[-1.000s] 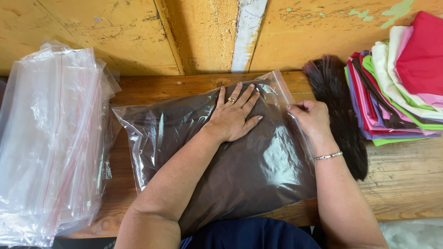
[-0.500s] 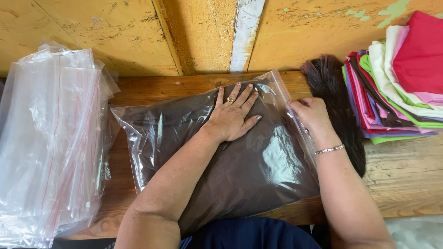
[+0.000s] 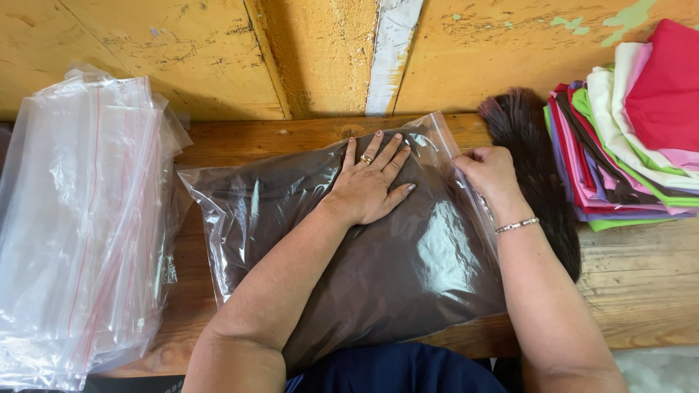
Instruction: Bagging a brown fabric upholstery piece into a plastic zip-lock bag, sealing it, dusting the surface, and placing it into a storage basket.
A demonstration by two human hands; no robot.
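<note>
Head view: clear bag (image 3: 408,291) of dark brown fabric lies centre frame on wooden desk (image 3: 641,291). Left hand (image 3: 368,185) flat, fingers spread, pressing bag top. Right hand (image 3: 489,173) pinches bag's right edge. Empty bags (image 3: 80,218) stacked at left.

Bag pile (image 3: 80,225): cut off by the left and bottom edges; count cannot be told. Cloth stack (image 3: 633,138): cut off at the right edge. Dark fabric inside the bag (image 3: 378,269): kind unclear behind glare; lower part hidden under the left forearm. Right hand (image 3: 489,173): fingertips curled out of sight at the bag's edge. Brush (image 3: 535,167): partly hidden behind the right wrist.
</note>
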